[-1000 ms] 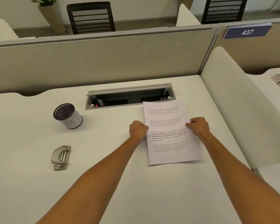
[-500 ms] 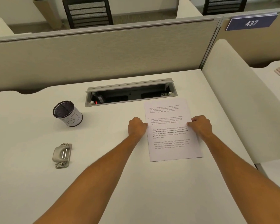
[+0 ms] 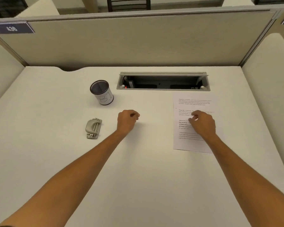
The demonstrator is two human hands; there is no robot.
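A printed sheet of paper lies flat on the white desk at the right. My right hand hovers over the middle of the sheet with its fingers loosely curled and holds nothing. My left hand is over the bare desk to the left of the sheet, fingers curled, empty. A grey hole punch lies left of my left hand. A mesh pen cup with a white label stands behind the punch.
An open cable tray is set into the desk at the back. A beige partition closes off the far side, with padded side panels at the left and right edges.
Both hands have let go of the sheet's side edges. My left hand moved left off the paper; my right hand moved over its middle. The camera view swung left.
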